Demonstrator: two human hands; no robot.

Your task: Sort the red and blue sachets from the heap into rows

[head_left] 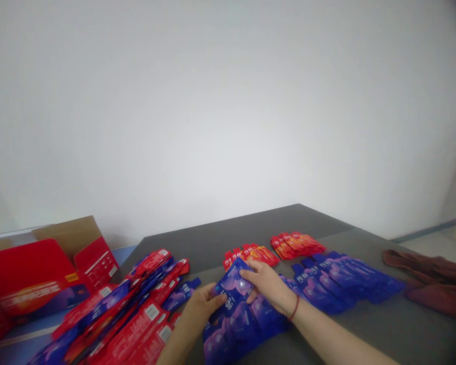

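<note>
Between my two hands is a flat blue-and-purple printed packet (232,285), tilted, with white lettering. My left hand (204,303) pinches its left edge, the thumb lying on the front. At the upper right, my right hand (269,285) grips the same packet with thumb and fingers; a thin red band circles that wrist. Right below the hands, a fanned row of similar blue packets (247,329) lies on the dark table, partly covered by them. Another overlapping row of blue packets (334,281) spreads to the right of my right hand.
Red-orange packets lie behind the hands in a near group (251,253) and a farther group (297,245). A mixed heap of red and blue packets (137,304) is at the left, beside an open red box (26,263). Brown cloth (433,279) rests at the right; a wall (213,126) rises behind.
</note>
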